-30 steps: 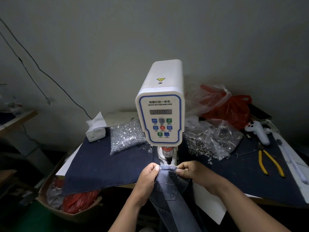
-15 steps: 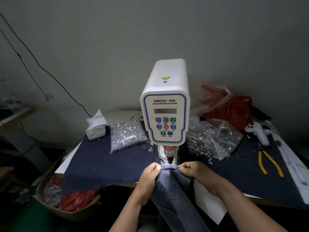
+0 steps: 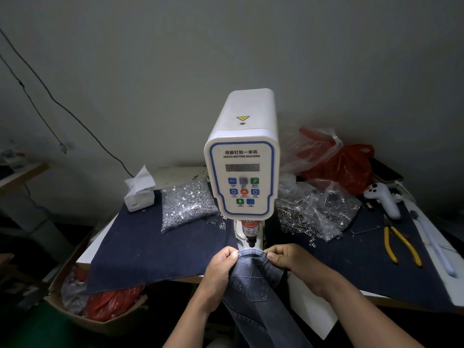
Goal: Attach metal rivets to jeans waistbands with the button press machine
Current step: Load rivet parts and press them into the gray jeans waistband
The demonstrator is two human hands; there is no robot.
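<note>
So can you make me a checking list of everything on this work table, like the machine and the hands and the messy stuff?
Surface: table covered by dark blue cloth.
Job's things: white button machine stands mid-table; jeans edge held just in front of its press head; a rivet shows near the left thumb.
Clutter: bag of silver rivets left of machine; torn bags of metal rings right; tissue box; yellow pliers; white controller; red bags.
Hands: left hand and right hand both pinch the jeans edge.
Cables: black cable along the wall.
Surroundings: cardboard box on the floor, left.
</note>
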